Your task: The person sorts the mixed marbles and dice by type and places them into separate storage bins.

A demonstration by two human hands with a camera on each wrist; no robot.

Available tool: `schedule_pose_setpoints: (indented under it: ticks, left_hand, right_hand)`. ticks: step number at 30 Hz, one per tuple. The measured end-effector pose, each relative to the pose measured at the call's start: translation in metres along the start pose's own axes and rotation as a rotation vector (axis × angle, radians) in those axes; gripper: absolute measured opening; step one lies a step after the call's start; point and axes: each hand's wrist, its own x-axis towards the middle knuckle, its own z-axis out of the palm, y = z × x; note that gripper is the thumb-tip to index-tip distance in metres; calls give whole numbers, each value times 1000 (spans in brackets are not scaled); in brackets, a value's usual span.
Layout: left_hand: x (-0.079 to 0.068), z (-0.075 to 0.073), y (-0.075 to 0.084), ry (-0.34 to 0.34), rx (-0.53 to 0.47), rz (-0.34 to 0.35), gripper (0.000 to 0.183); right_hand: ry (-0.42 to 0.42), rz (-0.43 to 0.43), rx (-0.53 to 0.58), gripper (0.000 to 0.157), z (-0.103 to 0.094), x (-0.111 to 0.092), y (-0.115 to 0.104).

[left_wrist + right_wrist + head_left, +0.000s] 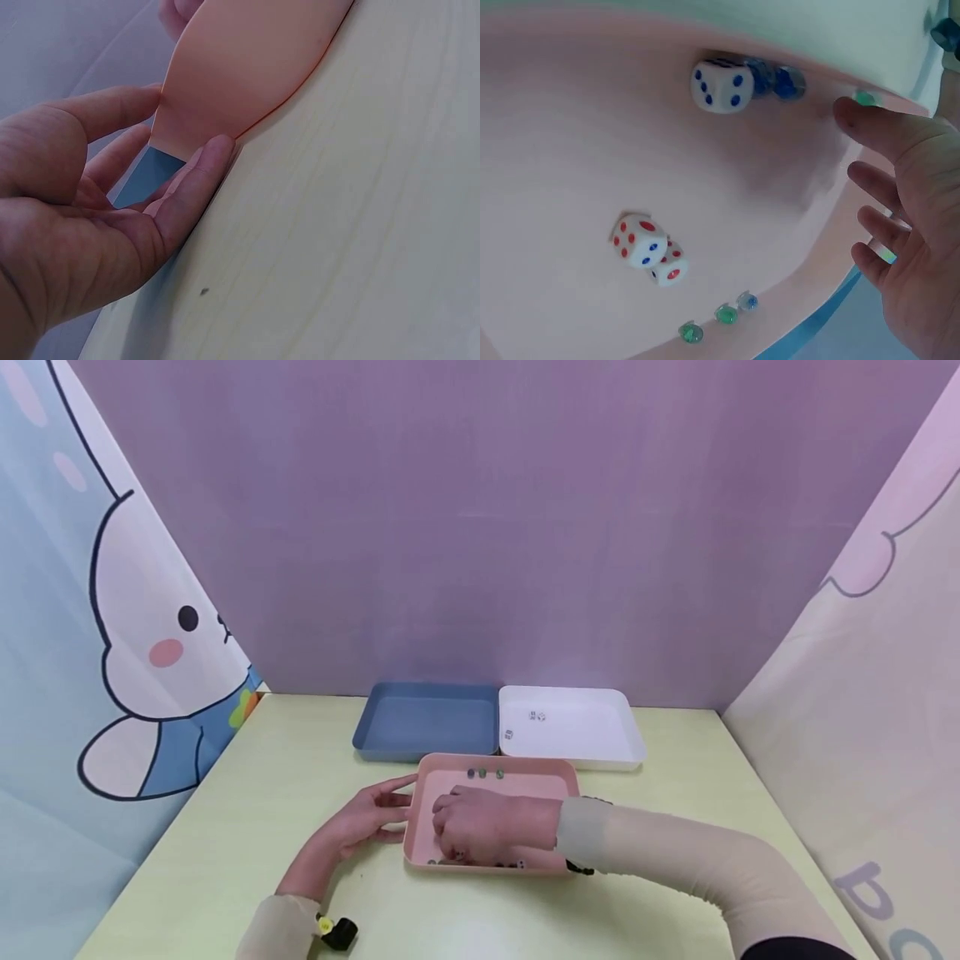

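Note:
A pink tray (540, 766) holds loose dice and small glass marbles. My left hand (369, 817) is at the tray's left wall, its extended fingertips (223, 142) against the outer side. My right hand (480, 822) is over the tray, thumb apart from the loosely bent fingers (870, 178). In the right wrist view, the thumb tip is right by a green marble (866, 97) at the near wall. Along that wall are a blue-dotted die (721, 86) and blue marbles (788, 82). Two red-and-blue-dotted dice (639, 240) sit mid-tray, and three marbles (725, 313) line the far side.
Behind the pink tray, a blue tray (431, 720) stands at the left. Beside it is a white tray (585, 727) with three dice (508, 734) in it. A purple backdrop (480, 527) rises behind the pale yellow table (300, 752). Printed cloth (150, 610) hangs at both sides.

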Motion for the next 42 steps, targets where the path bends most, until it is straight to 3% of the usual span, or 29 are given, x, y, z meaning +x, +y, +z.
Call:
schedule_pose_setpoints:
  ticks: [6,9,11,18,29,34,42]
  left_hand:
    - [1,1,2,0,6,-9,67]
    - [2,0,0,6,13,-7,67]
    - [2,0,-1,6,14,-5,67]
    - [2,-1,-2,7,19,1,68]
    - [1,2,0,1,9,2,70]
    - [2,0,-5,-9,11,-1,69]
    - [5,-3,-5,-15,1,6,69]
  right_hand:
    - [65,-33,102,11,-6,-8,8]
    - [108,-71,127,12,-7,-14,13]
    - [138,-51,166,11,-7,-19,15]
    - [251,200,565,9,-4,-40,19]
    - [460,441,932,9,7,-73,37]
    - [558,539,1012,10,14,-87,49]
    - [687,729,944,10,25,-115,81]
